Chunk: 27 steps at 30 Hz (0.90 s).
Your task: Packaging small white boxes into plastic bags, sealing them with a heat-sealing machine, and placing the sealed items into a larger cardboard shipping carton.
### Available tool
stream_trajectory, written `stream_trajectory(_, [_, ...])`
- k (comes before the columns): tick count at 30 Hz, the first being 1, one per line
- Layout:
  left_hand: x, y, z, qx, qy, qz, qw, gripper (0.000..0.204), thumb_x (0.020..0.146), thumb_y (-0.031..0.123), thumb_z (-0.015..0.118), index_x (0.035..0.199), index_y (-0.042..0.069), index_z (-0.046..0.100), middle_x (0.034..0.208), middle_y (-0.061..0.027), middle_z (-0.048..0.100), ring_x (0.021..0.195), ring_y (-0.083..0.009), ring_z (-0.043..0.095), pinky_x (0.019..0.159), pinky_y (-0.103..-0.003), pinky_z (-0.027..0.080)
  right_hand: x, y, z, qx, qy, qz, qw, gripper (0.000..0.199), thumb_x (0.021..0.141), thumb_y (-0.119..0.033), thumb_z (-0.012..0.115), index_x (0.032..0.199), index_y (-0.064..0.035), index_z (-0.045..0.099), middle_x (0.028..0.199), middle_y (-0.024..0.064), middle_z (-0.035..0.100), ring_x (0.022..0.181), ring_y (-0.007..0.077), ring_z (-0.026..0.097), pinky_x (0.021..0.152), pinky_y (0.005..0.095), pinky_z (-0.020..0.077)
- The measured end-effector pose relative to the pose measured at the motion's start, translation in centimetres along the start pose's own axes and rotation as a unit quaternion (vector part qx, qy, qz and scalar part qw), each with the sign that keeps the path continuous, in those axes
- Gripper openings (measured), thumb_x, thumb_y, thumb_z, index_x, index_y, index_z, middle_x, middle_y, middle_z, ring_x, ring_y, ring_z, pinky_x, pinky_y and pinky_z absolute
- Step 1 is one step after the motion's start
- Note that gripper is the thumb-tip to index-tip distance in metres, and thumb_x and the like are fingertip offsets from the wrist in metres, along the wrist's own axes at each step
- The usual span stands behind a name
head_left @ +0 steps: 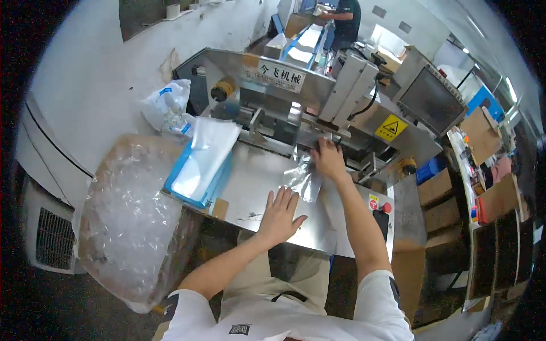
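A clear, shiny plastic bag (307, 181) lies on the steel worktop (250, 170), its far end reaching under the front of a metal machine (318, 85). My right hand (330, 160) rests at the bag's far right part, close to the machine's opening, with fingers stretched forward. Nearer to me, my left hand (278, 215) lies flat with fingers spread, its tips beside the bag's near left corner. Neither hand grips anything that I can see. Left of both hands, a stack of flat clear bags (207, 153) sits in a blue tray (219, 190).
A large box lined with clear plastic (128, 210) stands at the left, by the wall. On the right are a red stop button (387, 208), a yellow warning label (391, 127), a monitor (433, 101) and cardboard boxes (441, 204). Another person (346, 23) works at the back.
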<state>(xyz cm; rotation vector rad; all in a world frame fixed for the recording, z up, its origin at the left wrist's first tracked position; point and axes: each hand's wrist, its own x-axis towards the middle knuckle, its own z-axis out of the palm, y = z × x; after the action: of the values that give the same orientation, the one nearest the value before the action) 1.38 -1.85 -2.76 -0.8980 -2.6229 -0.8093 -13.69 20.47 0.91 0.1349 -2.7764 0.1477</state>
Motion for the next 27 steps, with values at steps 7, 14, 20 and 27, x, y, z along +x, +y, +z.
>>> stream_trajectory(7, [-0.2,-0.1,0.3,0.005,0.000,-0.009,1.000,0.068,0.093,0.044,0.058,0.139,-0.005,0.043,0.142,-0.0278,0.042,0.138,-0.0454,0.032,0.113,-0.062,0.021,0.7,-0.5,-2.2,-0.024,-0.018,-0.002,1.000,0.052,0.096,-0.033,0.053,0.138,-0.0035,0.041,0.133,0.0259,0.055,0.133,0.0418,0.044,0.108,0.0587,0.0334])
stream_trajectory(14, [0.2,0.7,-0.3,-0.007,0.034,-0.021,0.999,0.072,0.091,0.042,0.062,0.141,-0.005,0.039,0.145,-0.0289,0.036,0.139,-0.0475,0.028,0.112,-0.063,0.021,1.4,1.2,-2.3,-0.065,-0.062,0.011,0.996,0.056,0.097,-0.035,0.050,0.142,-0.0030,0.040,0.136,0.0279,0.053,0.130,0.0436,0.046,0.109,0.0572,0.0332])
stream_trajectory(20, [-0.3,0.0,-0.6,-0.048,0.081,-0.054,0.994,0.082,0.090,0.044,0.063,0.146,-0.005,0.031,0.150,-0.0318,0.029,0.142,-0.0502,0.021,0.113,-0.065,0.018,1.9,0.4,-3.2,-0.031,-0.113,0.014,0.993,0.053,0.098,-0.034,0.049,0.141,-0.0038,0.041,0.133,0.0290,0.053,0.128,0.0450,0.048,0.108,0.0575,0.0336])
stream_trajectory(27, [0.0,0.0,-0.4,-0.003,0.038,-0.056,0.998,0.081,0.092,0.050,0.059,0.152,0.006,0.028,0.157,-0.0302,0.016,0.145,-0.0511,0.011,0.111,-0.069,0.013,0.8,0.6,-3.9,0.007,-0.053,0.006,0.999,0.052,0.097,-0.030,0.049,0.141,-0.0018,0.041,0.135,0.0326,0.049,0.128,0.0490,0.045,0.110,0.0548,0.0318])
